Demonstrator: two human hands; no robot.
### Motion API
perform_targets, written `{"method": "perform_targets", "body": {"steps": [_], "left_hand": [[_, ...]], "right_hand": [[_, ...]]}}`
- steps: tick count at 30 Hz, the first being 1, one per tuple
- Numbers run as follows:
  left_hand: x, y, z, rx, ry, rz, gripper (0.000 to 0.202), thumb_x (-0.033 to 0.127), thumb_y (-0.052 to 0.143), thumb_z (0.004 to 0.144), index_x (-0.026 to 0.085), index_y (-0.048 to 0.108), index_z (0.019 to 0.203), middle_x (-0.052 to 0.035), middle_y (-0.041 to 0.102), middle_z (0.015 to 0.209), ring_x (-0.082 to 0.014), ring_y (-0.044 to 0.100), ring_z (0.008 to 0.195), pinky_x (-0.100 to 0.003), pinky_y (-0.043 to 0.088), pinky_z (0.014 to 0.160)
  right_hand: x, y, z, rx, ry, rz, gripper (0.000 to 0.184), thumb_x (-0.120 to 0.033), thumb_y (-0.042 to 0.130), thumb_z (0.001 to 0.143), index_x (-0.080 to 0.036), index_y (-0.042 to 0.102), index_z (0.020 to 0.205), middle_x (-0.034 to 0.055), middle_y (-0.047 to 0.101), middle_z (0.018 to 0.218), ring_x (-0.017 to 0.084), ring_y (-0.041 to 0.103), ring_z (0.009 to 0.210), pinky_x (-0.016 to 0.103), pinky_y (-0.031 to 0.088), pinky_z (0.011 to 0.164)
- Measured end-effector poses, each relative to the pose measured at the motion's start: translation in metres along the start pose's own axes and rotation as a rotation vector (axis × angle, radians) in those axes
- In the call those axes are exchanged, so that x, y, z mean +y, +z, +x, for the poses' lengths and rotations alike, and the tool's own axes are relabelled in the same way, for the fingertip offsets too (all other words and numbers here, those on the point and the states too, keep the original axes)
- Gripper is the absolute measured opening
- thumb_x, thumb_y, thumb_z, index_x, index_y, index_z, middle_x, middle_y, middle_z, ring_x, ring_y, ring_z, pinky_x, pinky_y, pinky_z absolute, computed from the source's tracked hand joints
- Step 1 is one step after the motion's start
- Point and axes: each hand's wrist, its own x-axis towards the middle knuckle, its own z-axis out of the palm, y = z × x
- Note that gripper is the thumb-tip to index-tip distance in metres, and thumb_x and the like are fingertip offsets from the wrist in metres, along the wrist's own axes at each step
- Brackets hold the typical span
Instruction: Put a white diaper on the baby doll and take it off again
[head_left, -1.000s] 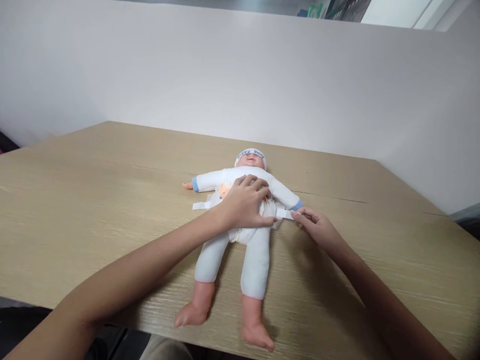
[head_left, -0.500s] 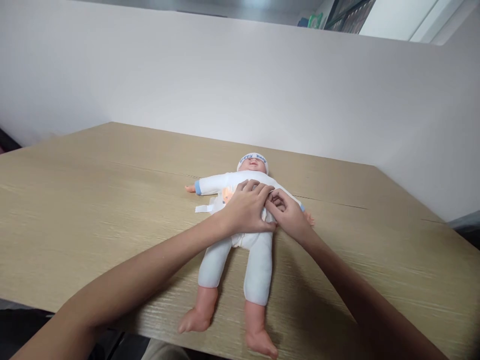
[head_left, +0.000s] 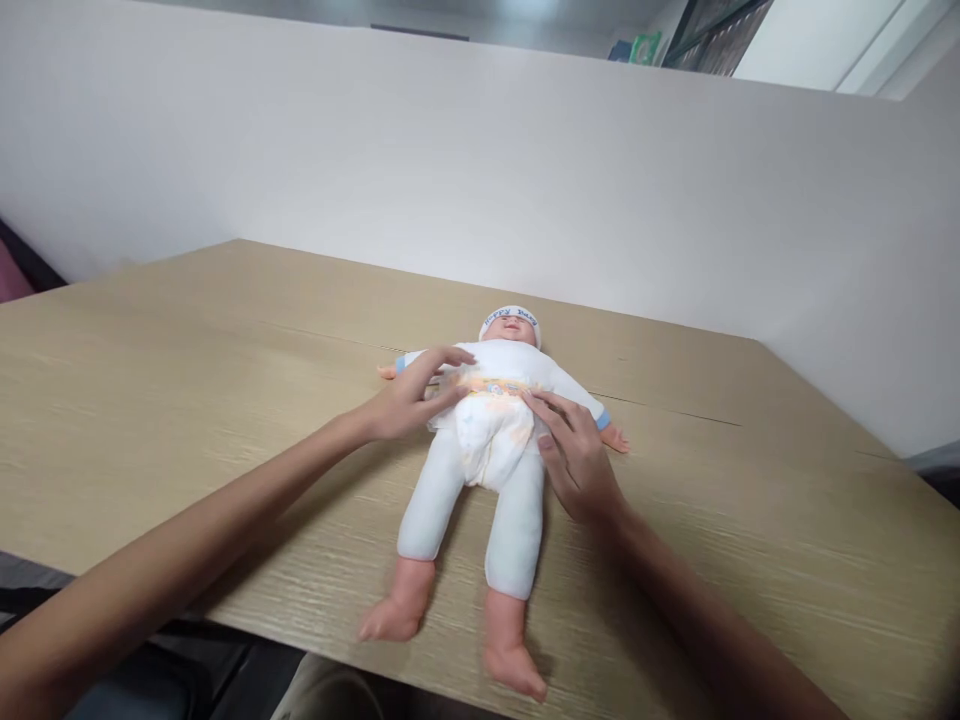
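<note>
A baby doll (head_left: 514,555) in a white suit with blue cuffs and a lettered white cap lies on its back, feet toward me. Around its hips is a white diaper (head_left: 491,440) with an orange patterned waistband. My left hand (head_left: 412,395) is at the left side of the waistband, thumb and fingers apart, partly covering the diaper's side and the doll's arm. At the right side, my right hand (head_left: 577,450) has its fingers stretched out, their tips touching the waistband's right end. I see nothing gripped in either hand.
The doll lies on a wooden table (head_left: 225,400) with a thin seam across it. A white partition (head_left: 480,170) rises behind the table. Past its top edge a green item (head_left: 645,48) shows. My knee (head_left: 326,690) is below the front edge.
My left hand has moved left off the diaper's middle and right side, uncovering the front. My right hand has loosened its pinch, opened, and come slightly nearer to me.
</note>
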Motion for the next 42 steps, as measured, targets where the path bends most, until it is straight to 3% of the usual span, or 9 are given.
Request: {"method": "perform_targets", "body": {"steps": [4,8,11,14,17,23,28,36,42], "left_hand": [[-0.028,-0.009,-0.039,0.061,-0.132,0.177,0.038,0.05,0.058,0.107,0.024,0.061,0.135,-0.0122,0.068,0.143,-0.03,0.064,0.129,-0.047,0.055,0.11],[-0.044,-0.012,-0.049,0.026,-0.206,0.336,0.031,0.049,0.06,0.103,0.021,0.064,0.115,-0.0128,0.074,0.117,-0.0325,0.065,0.113,-0.047,0.053,0.098],[-0.051,-0.012,-0.042,-0.016,-0.26,0.362,0.028,0.05,0.066,0.097,0.021,0.063,0.099,-0.0108,0.074,0.102,-0.0312,0.065,0.098,-0.044,0.049,0.092],[-0.055,-0.015,-0.032,-0.061,-0.34,0.25,0.028,0.047,0.07,0.091,0.022,0.061,0.082,-0.0068,0.068,0.084,-0.0262,0.06,0.081,-0.038,0.045,0.079],[-0.056,-0.02,-0.025,-0.094,-0.38,0.132,0.032,0.048,0.065,0.093,0.022,0.061,0.074,-0.0044,0.065,0.077,-0.0223,0.058,0.073,-0.033,0.04,0.068],[-0.045,-0.032,-0.009,-0.164,-0.426,-0.192,0.046,0.06,0.072,0.095,0.021,0.059,0.074,-0.0001,0.058,0.069,-0.0159,0.051,0.064,-0.031,0.038,0.064],[-0.026,-0.036,0.014,-0.106,-0.487,-0.47,0.045,0.05,0.093,0.082,0.02,0.067,0.105,-0.0049,0.075,0.092,-0.0197,0.069,0.083,-0.032,0.048,0.074],[-0.006,0.002,0.043,-0.115,-0.438,-0.638,0.049,0.044,0.094,0.084,0.021,0.06,0.112,-0.006,0.081,0.097,-0.0207,0.072,0.086,-0.034,0.05,0.078],[-0.003,0.011,0.042,-0.026,-0.388,-0.733,0.036,0.054,0.073,0.1,0.019,0.065,0.105,-0.0062,0.075,0.097,-0.0162,0.065,0.076,-0.035,0.053,0.079]], "right_hand": [[-0.018,-0.003,0.013,0.071,0.018,-0.134,0.045,-0.033,0.045,0.116,-0.029,0.068,0.154,0.0139,0.063,0.153,0.035,0.059,0.139,0.058,0.047,0.118],[-0.045,0.003,0.042,0.169,0.006,-0.194,0.033,-0.035,0.055,0.113,-0.027,0.077,0.135,0.0144,0.068,0.129,0.034,0.064,0.117,0.054,0.052,0.105],[-0.059,0.013,0.07,0.039,-0.044,-0.178,0.024,-0.035,0.059,0.111,-0.025,0.078,0.121,0.0117,0.068,0.11,0.032,0.065,0.106,0.05,0.054,0.098],[-0.064,0.023,0.092,-0.14,-0.018,-0.197,0.018,-0.036,0.063,0.107,-0.026,0.077,0.113,0.0102,0.068,0.109,0.032,0.066,0.106,0.046,0.055,0.091],[-0.062,0.029,0.103,-0.22,0.047,-0.228,0.018,-0.039,0.068,0.104,-0.026,0.077,0.112,0.0089,0.07,0.109,0.032,0.067,0.106,0.044,0.053,0.088],[-0.058,0.031,0.111,-0.316,0.153,-0.226,0.025,-0.044,0.072,0.099,-0.026,0.076,0.115,0.0075,0.074,0.108,0.032,0.068,0.106,0.044,0.051,0.088],[-0.058,0.029,0.112,-0.306,0.165,-0.18,0.038,-0.046,0.074,0.096,-0.024,0.073,0.127,0.0073,0.075,0.106,0.031,0.069,0.099,0.041,0.049,0.081],[-0.06,0.029,0.108,-0.248,0.255,-0.054,0.053,-0.047,0.068,0.101,-0.022,0.062,0.148,0.0101,0.078,0.11,0.034,0.071,0.105,0.041,0.05,0.082],[-0.051,0.024,0.11,-0.259,0.301,0.043,0.049,-0.038,0.056,0.108,-0.023,0.056,0.155,0.0056,0.079,0.106,0.025,0.07,0.086,0.036,0.049,0.079]]}}
